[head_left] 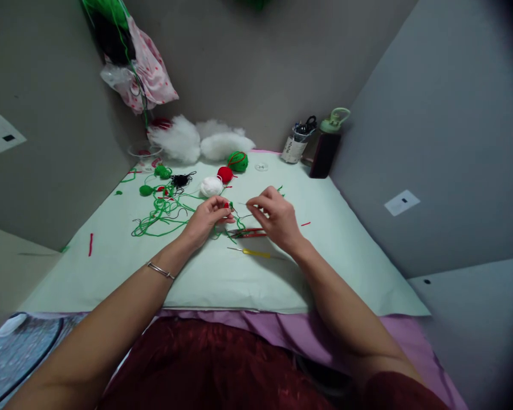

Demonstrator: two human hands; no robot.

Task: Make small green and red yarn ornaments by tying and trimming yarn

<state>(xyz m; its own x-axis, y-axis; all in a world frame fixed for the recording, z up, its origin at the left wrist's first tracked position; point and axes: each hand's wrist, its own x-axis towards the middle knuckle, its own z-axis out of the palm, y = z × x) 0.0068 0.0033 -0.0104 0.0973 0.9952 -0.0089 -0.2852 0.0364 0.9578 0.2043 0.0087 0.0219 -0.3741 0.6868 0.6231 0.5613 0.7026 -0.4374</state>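
Pinching a small red-and-green yarn piece (pixel 227 205) between our left fingers (pixel 218 200), we grip a thin needle (pixel 241 203) in our right fingers (pixel 259 201), near round yarn balls (pixel 211 187).

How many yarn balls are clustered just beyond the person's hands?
3: a white ball nearest the left hand, a red ball behind it to the right, and a green ball farthest back. Something small could be hidden behind them.

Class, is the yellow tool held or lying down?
Lying down: the yellow tool rests on the pale cover, apart from left hand and right hand.
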